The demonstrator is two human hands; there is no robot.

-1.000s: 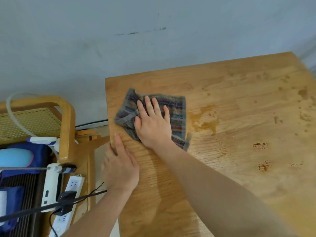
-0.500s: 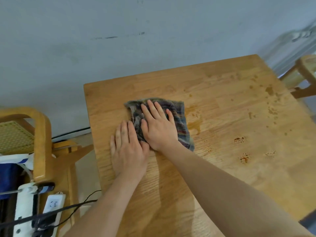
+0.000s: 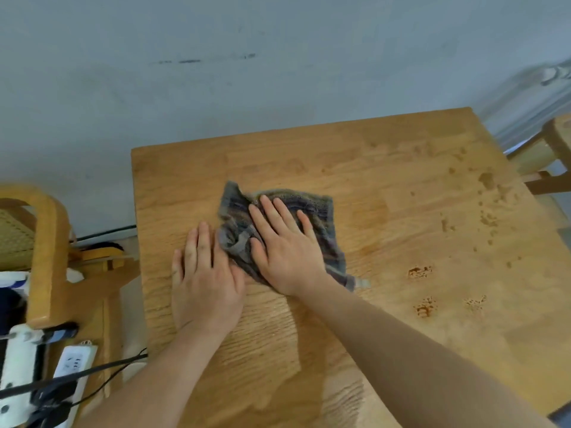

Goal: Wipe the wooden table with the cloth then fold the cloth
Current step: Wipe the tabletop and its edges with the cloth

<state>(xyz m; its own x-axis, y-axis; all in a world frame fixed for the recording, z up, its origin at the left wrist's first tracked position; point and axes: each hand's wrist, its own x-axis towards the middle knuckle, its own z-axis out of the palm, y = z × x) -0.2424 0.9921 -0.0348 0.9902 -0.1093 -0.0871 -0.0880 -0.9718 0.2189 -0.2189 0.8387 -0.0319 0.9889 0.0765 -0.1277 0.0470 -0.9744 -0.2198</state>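
A striped grey-blue cloth [image 3: 312, 205] lies crumpled on the wooden table [image 3: 386, 319], left of centre. My right hand [image 3: 284, 248] presses flat on the cloth, fingers spread. My left hand [image 3: 205, 273] lies flat on the bare wood just left of the cloth, its fingertips touching the cloth's bunched left edge. A damp smear [image 3: 370, 213] sits right of the cloth. Brown spots [image 3: 419, 271] and dried drips [image 3: 488, 180] mark the table's right side.
A grey wall runs behind the table. A wooden chair [image 3: 49, 248] stands at the left, with a white power strip [image 3: 72, 366] and black cables below it. Another wooden chair [image 3: 553, 156] shows at the right edge.
My right hand has slid the cloth rightward from the table's left edge over the wet stain. My left hand moved from the table's edge onto the wood beside the cloth.
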